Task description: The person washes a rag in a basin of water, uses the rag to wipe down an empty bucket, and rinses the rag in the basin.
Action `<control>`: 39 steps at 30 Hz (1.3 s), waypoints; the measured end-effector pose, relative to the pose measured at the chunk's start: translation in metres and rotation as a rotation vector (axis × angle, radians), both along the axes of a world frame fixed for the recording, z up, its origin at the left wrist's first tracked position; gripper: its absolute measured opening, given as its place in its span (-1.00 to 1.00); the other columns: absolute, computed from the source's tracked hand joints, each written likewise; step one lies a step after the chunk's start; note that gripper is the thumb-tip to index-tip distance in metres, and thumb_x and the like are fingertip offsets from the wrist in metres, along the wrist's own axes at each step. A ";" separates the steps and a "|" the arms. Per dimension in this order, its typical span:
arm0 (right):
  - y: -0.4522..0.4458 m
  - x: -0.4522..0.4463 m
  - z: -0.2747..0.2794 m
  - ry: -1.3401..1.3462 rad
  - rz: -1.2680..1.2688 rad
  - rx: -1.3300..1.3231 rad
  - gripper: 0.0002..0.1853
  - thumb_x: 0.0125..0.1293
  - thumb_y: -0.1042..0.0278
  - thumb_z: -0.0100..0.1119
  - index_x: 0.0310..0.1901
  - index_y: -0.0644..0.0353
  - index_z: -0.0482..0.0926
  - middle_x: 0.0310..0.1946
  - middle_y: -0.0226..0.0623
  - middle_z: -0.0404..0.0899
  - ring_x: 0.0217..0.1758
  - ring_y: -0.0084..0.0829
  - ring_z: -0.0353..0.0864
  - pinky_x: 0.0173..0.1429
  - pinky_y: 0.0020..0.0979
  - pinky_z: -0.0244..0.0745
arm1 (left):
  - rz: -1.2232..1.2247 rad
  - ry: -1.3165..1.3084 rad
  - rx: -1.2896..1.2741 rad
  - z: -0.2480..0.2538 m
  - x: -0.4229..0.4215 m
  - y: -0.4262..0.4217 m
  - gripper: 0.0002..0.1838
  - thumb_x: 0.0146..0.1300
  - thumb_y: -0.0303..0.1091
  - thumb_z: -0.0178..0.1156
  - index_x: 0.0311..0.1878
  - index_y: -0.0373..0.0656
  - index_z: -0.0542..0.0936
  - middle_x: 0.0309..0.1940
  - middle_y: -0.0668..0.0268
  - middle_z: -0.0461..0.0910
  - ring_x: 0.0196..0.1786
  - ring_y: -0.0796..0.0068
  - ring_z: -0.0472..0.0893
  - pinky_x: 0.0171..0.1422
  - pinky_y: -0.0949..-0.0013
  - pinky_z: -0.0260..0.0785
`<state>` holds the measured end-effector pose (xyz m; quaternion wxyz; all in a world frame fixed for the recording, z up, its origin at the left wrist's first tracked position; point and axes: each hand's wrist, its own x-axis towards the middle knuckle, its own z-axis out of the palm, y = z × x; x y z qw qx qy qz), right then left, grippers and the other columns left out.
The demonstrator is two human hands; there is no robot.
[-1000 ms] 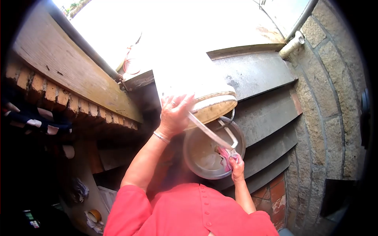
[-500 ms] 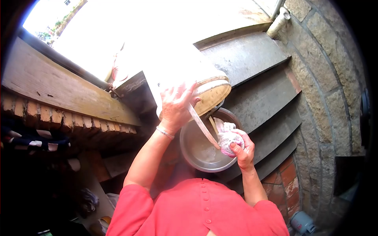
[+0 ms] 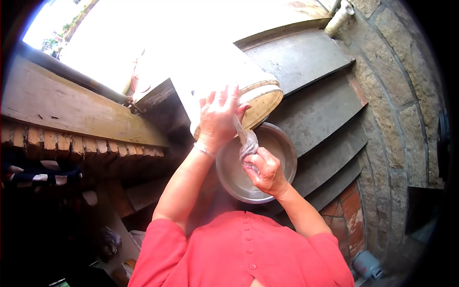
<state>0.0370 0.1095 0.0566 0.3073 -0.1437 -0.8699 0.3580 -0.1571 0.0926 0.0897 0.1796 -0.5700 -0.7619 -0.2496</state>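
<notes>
A large pale bucket, washed out by glare, lies tilted with its round end toward the lower right. My left hand holds the bucket near its lower edge, close to a pale strip-like handle. My right hand is closed around a wet greyish-pink cloth, which wraps the handle close to my left hand. Beneath both hands is a round metal basin with cloudy liquid in it. What lies behind the bucket is lost in bright light.
Dark stone steps descend on the right beside a curved stone wall. A wooden board over bricks runs along the left. A pipe end juts out at the top right, and a grey-blue container stands at the lower right.
My right hand has moved left and up along the handle with the cloth, to just below my left hand. The bucket has stayed tilted in my left hand's hold.
</notes>
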 end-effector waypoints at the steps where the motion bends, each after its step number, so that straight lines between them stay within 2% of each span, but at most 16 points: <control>1: -0.003 0.004 -0.007 0.011 0.016 -0.034 -0.74 -0.02 0.54 0.36 -0.25 0.19 0.55 -0.32 -0.14 0.53 -0.33 -0.12 0.58 -0.26 -0.28 0.52 | -0.025 -0.041 0.021 0.003 0.000 0.001 -0.40 0.18 -0.07 0.29 0.26 -0.08 0.46 0.04 0.02 0.59 0.04 -0.11 0.52 0.18 0.04 0.25; 4: -0.003 0.008 -0.013 0.069 0.042 -0.073 -0.76 -0.01 0.54 0.36 -0.27 0.19 0.56 -0.29 -0.15 0.53 -0.32 -0.16 0.58 -0.24 -0.30 0.52 | -0.029 -0.084 0.024 0.006 0.001 0.003 -0.44 0.20 -0.09 0.27 0.24 -0.08 0.48 0.04 0.04 0.59 0.05 -0.12 0.51 0.21 0.02 0.25; 8: 0.027 -0.033 0.049 0.247 -0.022 0.082 -0.80 0.05 0.54 0.33 -0.26 0.22 0.58 -0.28 -0.15 0.53 -0.27 -0.23 0.57 -0.20 -0.32 0.50 | 0.022 0.005 -0.003 -0.002 0.004 0.011 -0.47 0.20 -0.08 0.26 0.22 -0.03 0.51 0.05 0.09 0.59 0.11 -0.02 0.51 0.23 0.05 0.25; 11: 0.032 -0.037 0.049 0.158 0.071 -0.672 -0.85 0.12 0.51 0.31 -0.25 0.28 0.61 -0.30 -0.19 0.55 -0.27 -0.35 0.58 -0.23 -0.36 0.49 | 0.047 -0.007 -0.003 -0.002 0.003 0.007 -0.54 0.23 -0.13 0.25 0.19 -0.03 0.54 0.01 0.10 0.62 0.09 0.04 0.53 0.26 0.09 0.22; 13: 0.021 -0.022 0.020 0.113 0.208 -0.680 -0.86 0.11 0.51 0.32 -0.27 0.23 0.61 -0.36 -0.25 0.55 -0.37 -0.37 0.60 -0.27 -0.39 0.48 | 0.079 0.012 0.048 -0.004 0.006 0.005 -0.61 0.26 -0.18 0.24 0.14 -0.04 0.58 -0.06 0.12 0.65 0.03 0.02 0.56 0.26 0.09 0.23; 14: 0.012 -0.015 0.011 0.134 0.222 -0.409 -0.89 0.10 0.54 0.30 -0.30 0.21 0.61 -0.35 -0.23 0.56 -0.34 -0.29 0.61 -0.27 -0.37 0.49 | 0.089 0.042 0.088 -0.005 0.004 0.004 -0.65 0.27 -0.22 0.22 0.11 -0.08 0.59 -0.11 0.12 0.66 -0.04 0.08 0.59 0.24 0.11 0.26; 20: -0.017 0.023 -0.054 0.048 0.041 -0.071 -0.82 -0.17 0.57 0.31 -0.45 0.09 0.65 -0.35 -0.25 0.56 -0.30 -0.17 0.50 -0.15 -0.27 0.43 | 0.018 -0.025 0.173 -0.012 -0.003 -0.003 -0.64 0.28 -0.28 0.22 0.12 -0.16 0.58 -0.25 0.14 0.67 -0.09 0.24 0.63 0.21 0.19 0.27; 24: -0.020 0.028 -0.059 0.075 0.018 -0.123 -0.83 -0.18 0.59 0.28 -0.48 0.09 0.64 -0.38 -0.27 0.55 -0.28 -0.17 0.51 -0.14 -0.27 0.44 | -0.033 -0.087 0.043 -0.006 0.002 -0.019 -0.25 0.08 -0.21 0.40 0.33 -0.19 0.34 0.08 0.09 0.56 0.11 0.19 0.53 0.30 0.17 0.15; 25: -0.022 0.030 -0.064 0.082 0.024 -0.121 -0.83 -0.18 0.60 0.27 -0.49 0.09 0.63 -0.39 -0.27 0.54 -0.28 -0.17 0.51 -0.14 -0.27 0.44 | -0.026 -0.094 0.012 -0.016 0.005 -0.029 -0.02 -0.03 -0.18 0.46 0.43 -0.20 0.16 0.30 0.00 0.35 0.29 0.08 0.38 0.34 0.09 0.06; 26: -0.024 0.032 -0.067 0.090 0.034 -0.118 -0.83 -0.19 0.60 0.26 -0.50 0.09 0.63 -0.40 -0.27 0.53 -0.28 -0.17 0.51 -0.13 -0.27 0.44 | 0.000 -0.046 0.016 -0.026 0.015 -0.044 0.04 -0.04 -0.22 0.46 0.46 -0.23 0.08 0.42 -0.07 0.15 0.43 -0.02 0.19 0.39 0.00 -0.04; 28: -0.021 0.033 -0.057 0.099 0.001 -0.101 -0.86 -0.17 0.58 0.23 -0.52 0.09 0.60 -0.43 -0.27 0.49 -0.31 -0.17 0.49 -0.17 -0.26 0.42 | -0.038 -0.343 0.098 -0.040 0.046 -0.080 -0.14 0.13 -0.20 0.31 0.42 -0.29 0.13 0.40 -0.04 0.19 0.44 0.05 0.19 0.45 0.08 -0.07; 31: -0.023 0.035 -0.055 0.128 -0.040 -0.071 -0.92 -0.08 0.52 0.22 -0.53 0.07 0.56 -0.48 -0.28 0.41 -0.37 -0.20 0.43 -0.28 -0.26 0.32 | -0.195 -1.316 0.165 -0.056 0.096 -0.109 -0.37 0.39 -0.18 0.10 0.37 -0.37 0.20 0.38 0.01 0.24 0.46 0.16 0.18 0.54 0.19 -0.12; 32: -0.025 0.038 -0.058 0.120 -0.021 -0.069 -0.92 -0.07 0.51 0.22 -0.52 0.07 0.56 -0.48 -0.28 0.40 -0.36 -0.20 0.43 -0.27 -0.26 0.31 | -0.253 -1.747 0.151 -0.055 0.103 -0.111 -0.47 0.44 -0.14 0.04 0.29 -0.38 0.34 0.32 0.01 0.34 0.42 0.18 0.25 0.52 0.18 -0.06; 34: -0.025 0.034 -0.060 0.122 0.030 -0.049 -0.92 -0.07 0.50 0.22 -0.50 0.07 0.57 -0.47 -0.27 0.37 -0.35 -0.19 0.42 -0.27 -0.26 0.29 | -0.192 -1.770 0.132 -0.061 0.093 -0.100 -0.63 0.47 -0.13 -0.02 -0.01 -0.32 0.44 0.09 0.02 0.52 0.31 0.21 0.38 0.43 0.19 0.12; 35: -0.027 0.035 -0.061 0.053 0.068 -0.053 -0.85 -0.19 0.55 0.23 -0.49 0.08 0.58 -0.36 -0.25 0.45 -0.26 -0.14 0.49 -0.13 -0.25 0.38 | -0.182 -1.758 0.147 -0.061 0.087 -0.092 -0.65 0.49 -0.13 -0.05 -0.15 -0.29 0.47 -0.02 0.02 0.59 0.26 0.23 0.44 0.38 0.19 0.21; 39: -0.028 0.031 -0.111 -0.128 0.083 -0.064 -0.86 -0.13 0.56 0.16 -0.50 0.05 0.58 -0.42 -0.29 0.43 -0.30 -0.16 0.49 -0.17 -0.25 0.39 | -0.222 -1.893 0.290 -0.035 0.083 -0.090 -0.63 0.50 -0.13 -0.08 -0.32 -0.23 0.44 -0.24 0.01 0.65 0.06 0.21 0.58 0.28 0.17 0.32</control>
